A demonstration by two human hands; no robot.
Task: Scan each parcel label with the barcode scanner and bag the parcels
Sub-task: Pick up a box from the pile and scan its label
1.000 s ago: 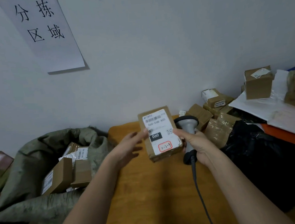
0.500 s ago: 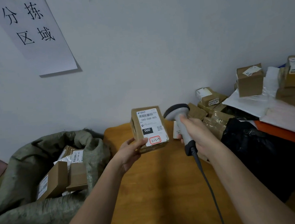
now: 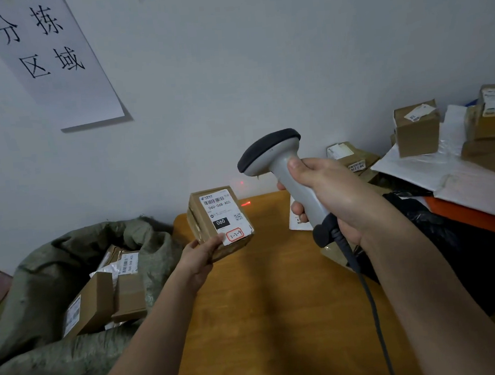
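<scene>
Our left hand (image 3: 200,257) grips a box (image 3: 219,220), right hand (image 3: 334,198) the scanner (image 3: 280,167); beam misses the label; bag (image 3: 71,296) part-filled, pile (image 3: 431,134) remains.

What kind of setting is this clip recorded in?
Probably a parcel sorting station. The wall sign reads "sorting area" in Chinese, labelled cardboard parcels are heaped at the right, more fill a green sack, and the right hand holds a barcode scanner.

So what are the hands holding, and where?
The left hand grips the labelled parcel by its near bottom corner; the right hand holds the barcode scanner by its handle.
</scene>
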